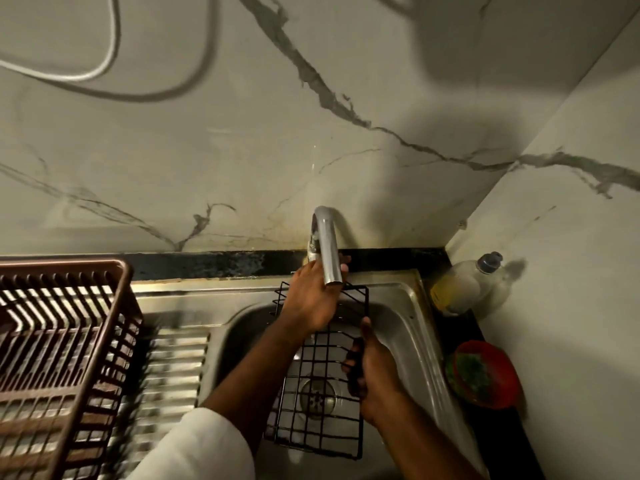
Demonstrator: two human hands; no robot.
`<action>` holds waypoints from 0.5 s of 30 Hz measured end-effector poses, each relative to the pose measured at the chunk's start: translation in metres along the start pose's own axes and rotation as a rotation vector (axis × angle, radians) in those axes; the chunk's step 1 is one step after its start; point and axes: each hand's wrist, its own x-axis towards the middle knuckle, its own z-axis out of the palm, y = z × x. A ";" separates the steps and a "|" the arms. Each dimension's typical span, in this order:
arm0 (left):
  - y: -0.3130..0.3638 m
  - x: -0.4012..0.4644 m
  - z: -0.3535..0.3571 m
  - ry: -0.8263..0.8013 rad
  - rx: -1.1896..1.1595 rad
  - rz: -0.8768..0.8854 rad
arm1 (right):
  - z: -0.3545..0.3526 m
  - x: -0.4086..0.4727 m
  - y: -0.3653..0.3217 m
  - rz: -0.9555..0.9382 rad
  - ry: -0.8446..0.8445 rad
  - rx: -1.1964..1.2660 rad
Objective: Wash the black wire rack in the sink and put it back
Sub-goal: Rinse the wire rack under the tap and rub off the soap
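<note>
Head: left hand (309, 296) at faucet (327, 245), right hand (372, 370) gripping rack (320, 403)

Left hand (311, 296) reaches forward past the tap (327, 247), fingers behind its spout, grip unclear. Right hand (370, 368) nearer than the tap, fingers curled round the wire rack (318, 403) edge. White left sleeve (201, 448).

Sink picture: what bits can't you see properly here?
- Head view: left hand fingertips and tap handle, behind the spout.
- Water running or not: cannot tell.
- Black wire rack far end, behind that hand.
- Brown dish basket: blurred, cut by the edge.
</note>
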 end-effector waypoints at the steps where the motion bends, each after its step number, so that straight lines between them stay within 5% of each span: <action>1: 0.002 0.000 0.001 0.000 -0.013 0.008 | -0.002 0.000 0.000 -0.002 0.006 0.012; 7: -0.007 -0.066 0.018 -0.145 0.210 0.223 | -0.016 0.008 -0.012 -0.057 0.054 0.100; 15: -0.040 -0.091 0.017 0.006 0.130 -0.146 | -0.016 -0.004 -0.006 -0.149 0.016 0.119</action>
